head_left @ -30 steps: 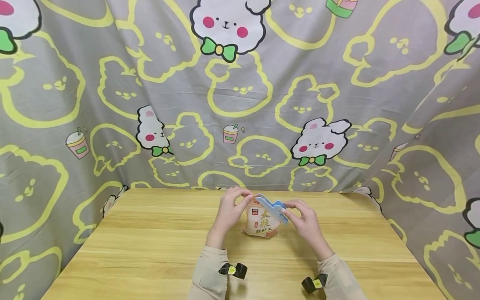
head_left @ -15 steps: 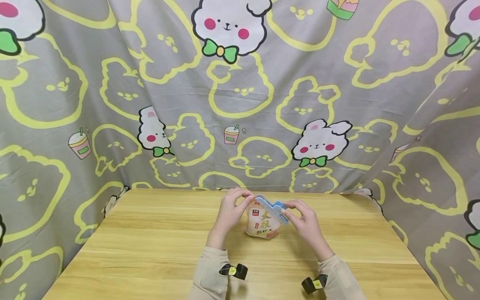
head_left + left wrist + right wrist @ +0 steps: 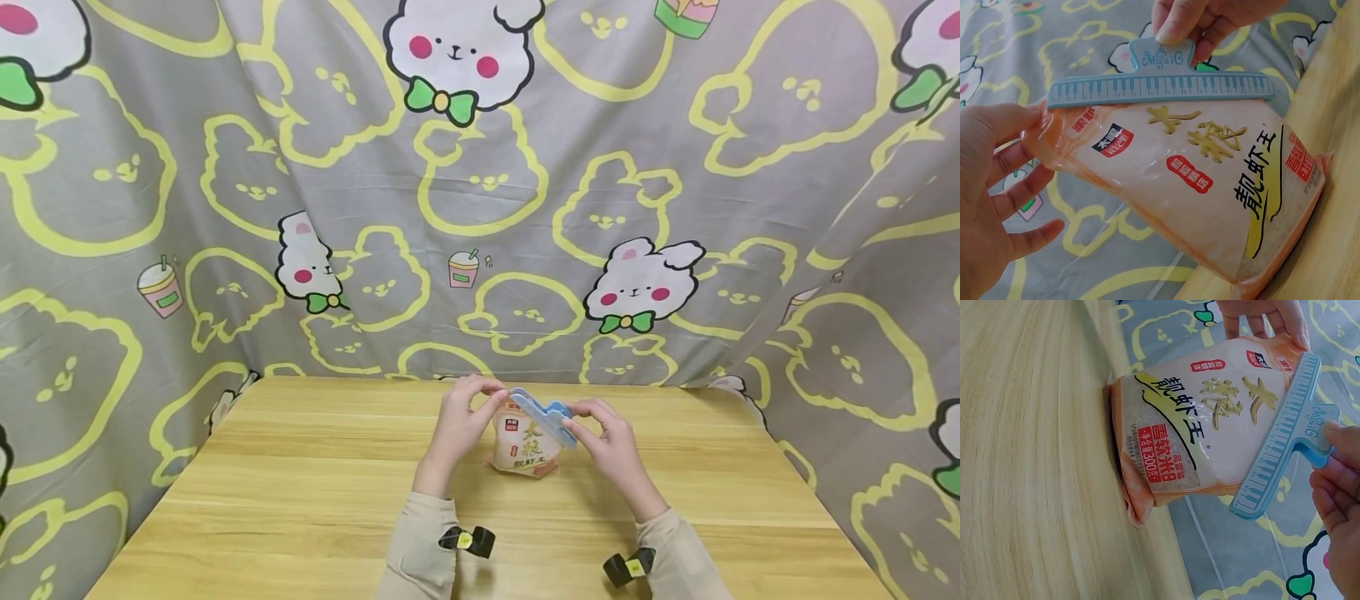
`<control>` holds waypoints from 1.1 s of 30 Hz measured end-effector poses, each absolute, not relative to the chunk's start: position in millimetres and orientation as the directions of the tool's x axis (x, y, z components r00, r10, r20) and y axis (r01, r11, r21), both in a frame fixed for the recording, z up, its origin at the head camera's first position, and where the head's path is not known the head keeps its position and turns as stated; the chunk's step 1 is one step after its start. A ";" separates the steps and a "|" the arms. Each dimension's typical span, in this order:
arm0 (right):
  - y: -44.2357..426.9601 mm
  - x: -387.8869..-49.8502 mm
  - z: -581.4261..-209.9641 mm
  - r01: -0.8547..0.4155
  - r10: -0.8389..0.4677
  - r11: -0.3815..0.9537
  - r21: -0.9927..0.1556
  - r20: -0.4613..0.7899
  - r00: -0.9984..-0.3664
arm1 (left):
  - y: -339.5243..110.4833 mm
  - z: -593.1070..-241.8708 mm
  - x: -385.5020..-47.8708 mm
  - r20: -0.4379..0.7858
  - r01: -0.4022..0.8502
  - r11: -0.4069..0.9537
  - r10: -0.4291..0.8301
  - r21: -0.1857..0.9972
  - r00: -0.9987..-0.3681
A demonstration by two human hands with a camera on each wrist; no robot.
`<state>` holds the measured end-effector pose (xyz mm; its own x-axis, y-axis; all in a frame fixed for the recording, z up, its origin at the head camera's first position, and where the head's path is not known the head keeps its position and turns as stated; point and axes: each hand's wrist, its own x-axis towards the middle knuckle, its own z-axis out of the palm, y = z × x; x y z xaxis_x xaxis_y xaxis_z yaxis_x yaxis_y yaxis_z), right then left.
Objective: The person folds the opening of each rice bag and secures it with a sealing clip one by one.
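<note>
A small orange-and-white bag of rice (image 3: pixel 522 442) stands on the table, its top edge slanting down to the right. Across that top lies a blue bag clip (image 3: pixel 1160 89) with a piano-key print and the word "Music". My left hand (image 3: pixel 462 421) pinches the bag's upper left corner between thumb and index finger; the other fingers are spread, as the left wrist view shows. With thumb and fingers my right hand (image 3: pixel 1342 481) grips the clip's handle. In the right wrist view, rice grains show through the bag's clear lower part.
The wooden table (image 3: pixel 300 483) extends around the bag on all sides. Behind it and at both sides hangs a grey curtain (image 3: pixel 360 192) with yellow outlines and white rabbit prints. Black wrist cameras (image 3: pixel 474 542) sit on both sleeves.
Hands, bag and clip hold almost the same pose throughout. Only a very slight shift of the whole head view shows.
</note>
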<state>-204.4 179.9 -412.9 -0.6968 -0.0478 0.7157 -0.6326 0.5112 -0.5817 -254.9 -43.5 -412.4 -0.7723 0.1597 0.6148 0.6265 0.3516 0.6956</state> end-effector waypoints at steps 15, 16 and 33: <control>180.5 -205.1 -413.8 -0.619 -0.044 0.528 -0.582 0.709 -0.704 | -54.5 -417.4 -258.8 0.591 0.591 0.360 0.123 0.722 -0.797; 180.5 -205.1 -413.7 -0.618 -0.044 0.529 -0.581 0.709 -0.704 | -54.8 -417.7 -258.8 0.587 0.587 0.366 0.123 0.723 -0.800; 179.5 -205.4 -414.3 -0.594 -0.028 0.536 -0.600 0.690 -0.723 | -51.8 -432.1 -266.1 0.672 0.668 0.310 0.113 0.676 -0.732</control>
